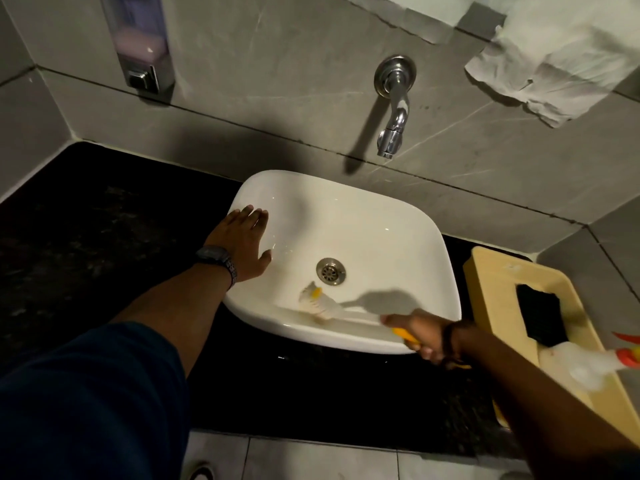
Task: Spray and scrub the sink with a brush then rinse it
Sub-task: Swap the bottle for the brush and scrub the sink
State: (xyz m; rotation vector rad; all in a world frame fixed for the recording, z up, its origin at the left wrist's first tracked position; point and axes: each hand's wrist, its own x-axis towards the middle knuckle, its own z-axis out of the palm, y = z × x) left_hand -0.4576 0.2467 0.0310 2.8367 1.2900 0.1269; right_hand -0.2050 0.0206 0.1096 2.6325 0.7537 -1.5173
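Left hand [246, 241]: spread flat, fingers wide, on the sink [408, 216] rim at 9 o'clock; likely bracing the body, holding nothing.
Right hand [424, 336]: closed around the brush [317, 303] handle at 5 o'clock.
Brush: head lies on the bowl's near wall, just below the drain [331, 270]; scrubbing seems underway.
Tap [393, 109]: on the wall at 12 o'clock, no water seen.
Tray [491, 282]: at 3 o'clock, holding 1 spray bottle [595, 367] and 1 black sponge [540, 315].
Obstacles: none inside the bowl.

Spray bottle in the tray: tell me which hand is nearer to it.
Right. The right hand, gripping the brush handle at the sink's near right rim, sits just left of the spray bottle. The left hand rests flat on the sink's far left rim.
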